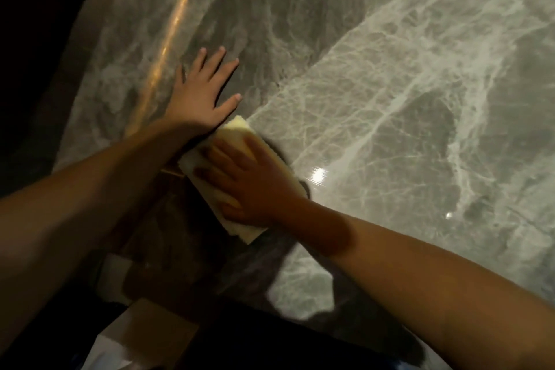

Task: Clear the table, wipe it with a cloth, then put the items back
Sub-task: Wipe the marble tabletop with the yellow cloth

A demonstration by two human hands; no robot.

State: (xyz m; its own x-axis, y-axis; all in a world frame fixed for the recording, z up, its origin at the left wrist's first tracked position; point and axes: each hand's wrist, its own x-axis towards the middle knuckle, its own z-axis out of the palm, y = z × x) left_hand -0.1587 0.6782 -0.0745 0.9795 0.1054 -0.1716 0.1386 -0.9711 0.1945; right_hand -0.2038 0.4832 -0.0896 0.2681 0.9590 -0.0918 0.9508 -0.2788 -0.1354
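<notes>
A grey marble table with white veins fills the view. A folded pale yellow cloth lies flat on it near the left edge. My right hand presses down on the cloth with straight, spread fingers and covers most of it. Just beyond the cloth, my left hand rests flat on the marble with its fingers splayed, its wrist touching the cloth's far corner. No other items stand on the visible tabletop.
The table's left edge runs diagonally, with dark floor beyond it. A brown cardboard box sits low at the front left, below the table edge. Bright light glints on the marble at right.
</notes>
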